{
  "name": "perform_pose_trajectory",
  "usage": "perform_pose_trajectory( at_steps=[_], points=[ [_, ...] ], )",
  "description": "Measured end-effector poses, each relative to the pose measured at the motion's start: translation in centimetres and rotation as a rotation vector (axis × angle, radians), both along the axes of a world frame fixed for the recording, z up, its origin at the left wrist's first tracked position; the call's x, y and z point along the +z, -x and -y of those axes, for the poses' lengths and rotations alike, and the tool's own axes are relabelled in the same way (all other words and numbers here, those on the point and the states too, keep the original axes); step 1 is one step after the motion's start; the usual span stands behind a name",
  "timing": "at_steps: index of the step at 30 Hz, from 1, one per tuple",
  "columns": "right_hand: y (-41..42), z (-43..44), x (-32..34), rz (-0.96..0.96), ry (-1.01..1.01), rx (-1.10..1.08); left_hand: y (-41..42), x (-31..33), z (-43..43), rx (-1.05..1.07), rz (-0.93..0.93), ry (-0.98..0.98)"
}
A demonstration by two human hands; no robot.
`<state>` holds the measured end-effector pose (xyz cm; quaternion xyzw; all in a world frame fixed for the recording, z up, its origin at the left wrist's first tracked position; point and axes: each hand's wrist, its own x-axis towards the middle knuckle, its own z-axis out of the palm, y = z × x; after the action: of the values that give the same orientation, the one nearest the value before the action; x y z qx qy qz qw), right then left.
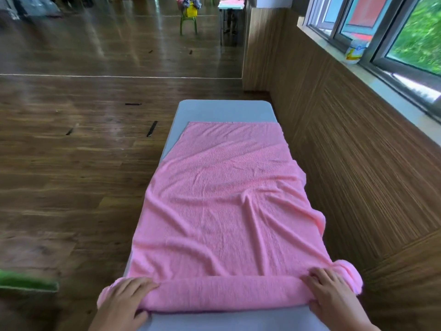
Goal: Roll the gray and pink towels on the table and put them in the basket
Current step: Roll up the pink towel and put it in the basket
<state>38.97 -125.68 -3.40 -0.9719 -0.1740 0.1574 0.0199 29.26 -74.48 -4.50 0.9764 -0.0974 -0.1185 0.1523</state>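
Wooden plank floor (pixel 71 163) in a dark brown fills the left of the view, and a wood-grain panelled wall (pixel 358 163) runs close along the right.

Between them stands a long, narrow, pale gray tabletop (pixel 222 111). It is bare only in a band at its far edge, a strip down its left edge and a strip at its near edge.

A large pink terry towel (pixel 222 187) lies spread along it, creased in the middle. It is wider than the surface, so it spills over the right edge toward the wall.

At the near edge the towel's end is wound into a tight cylinder (pixel 226 292) lying straight across the tabletop. Rolling looks barely begun, as most of the cloth is still flat beyond it.

The left hand (pixel 124 299) grips the roll at the near left corner, fingers curved over the top and thumb tucked on the near side. The right hand (pixel 334 292) holds the opposite end in the same way at the near right corner. One hand at each end probably keeps the roll even and square to the edges as it is pushed away.

A green strip (pixel 26 281) shows on the floor off the near left corner, too blurred to identify. No gray towel is in view.
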Motion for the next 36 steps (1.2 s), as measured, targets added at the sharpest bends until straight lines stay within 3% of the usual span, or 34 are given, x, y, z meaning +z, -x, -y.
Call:
perform_pose_trajectory(
  at_steps=[6, 9, 14, 19, 22, 24, 30, 36],
  points=[
    [5.1, 0.0, -1.2, -0.066, -0.033, -0.091, 1.6, 0.8, -0.8, 0.027, 0.169, 0.036],
    [7.6, 1.0, -1.1, -0.075, -0.057, -0.091, 4.4, 0.7, -1.3, 0.065, 0.155, 0.053],
    [9.7, 1.5, -0.4, 0.051, -0.149, -0.146, 6.2, 0.8, -1.0, 0.018, 0.165, 0.002],
    [8.7, 2.0, 0.5, 0.084, -0.131, -0.091, 6.0, 0.7, -0.6, 0.051, 0.221, -0.077],
    [6.2, 2.1, 1.2, 0.190, -0.027, -0.053, 4.5, 0.3, -0.6, 0.092, 0.249, -0.086],
    [4.3, 1.7, 2.2, 0.161, 0.038, -0.055, 3.1, 1.1, -0.3, 0.178, 0.236, -0.117],
    [1.3, 1.7, 1.7, 0.158, -0.057, -0.096, 1.4, 2.0, 1.1, 0.304, 0.200, -0.184],
    [2.8, 3.3, -0.6, 0.193, -0.131, 0.125, 3.0, 0.1, 1.1, 0.220, 0.209, -0.215]
  ],
)
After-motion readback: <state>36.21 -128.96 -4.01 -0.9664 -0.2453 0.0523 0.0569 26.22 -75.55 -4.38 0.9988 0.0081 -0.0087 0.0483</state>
